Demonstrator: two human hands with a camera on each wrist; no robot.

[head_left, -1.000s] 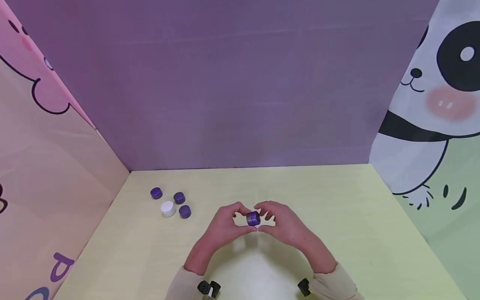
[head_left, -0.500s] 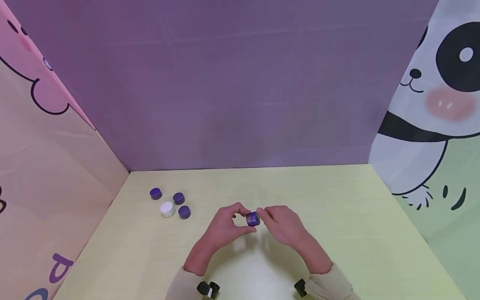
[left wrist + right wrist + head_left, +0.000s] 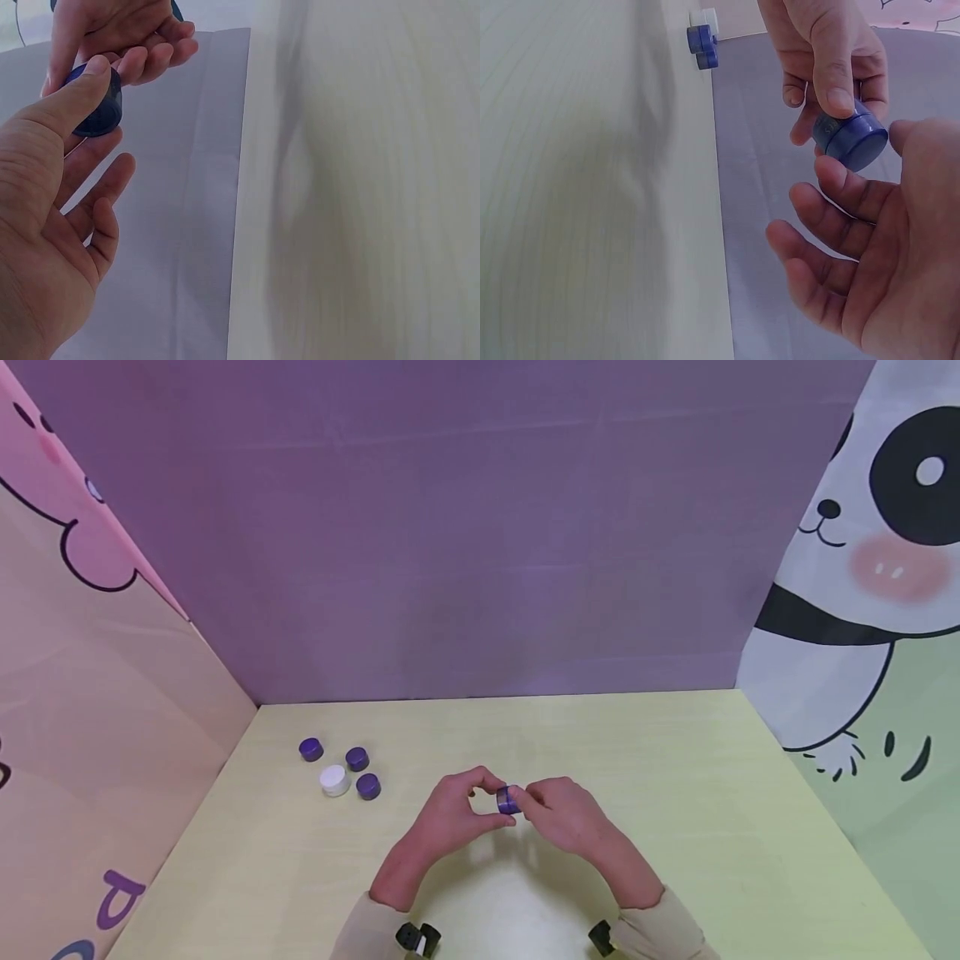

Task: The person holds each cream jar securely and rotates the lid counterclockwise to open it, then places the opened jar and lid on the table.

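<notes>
A small round purple jar (image 3: 506,802), with a seam between body and lid, is held above the table in both hands. My left hand (image 3: 453,814) pinches its body between thumb and index finger; the other left fingers are loosely bent in the left wrist view. From the other side my right hand (image 3: 566,818) has thumb and index finger at the lid end (image 3: 866,144), pinching its edge. Part of the jar is covered by the right thumb in the head view. Faint lettering shows on the body in the right wrist view.
On the left of the pale table (image 3: 675,793) stand a white round jar (image 3: 334,781) and three purple ones, at the back left (image 3: 311,749), behind it to the right (image 3: 357,758) and beside it (image 3: 368,787). A purple wall (image 3: 480,568) rises behind.
My right hand's fingers, spread apart from the jar a second ago, have closed in on its lid end, the thumb now overlapping it. The left hand keeps its hold.
</notes>
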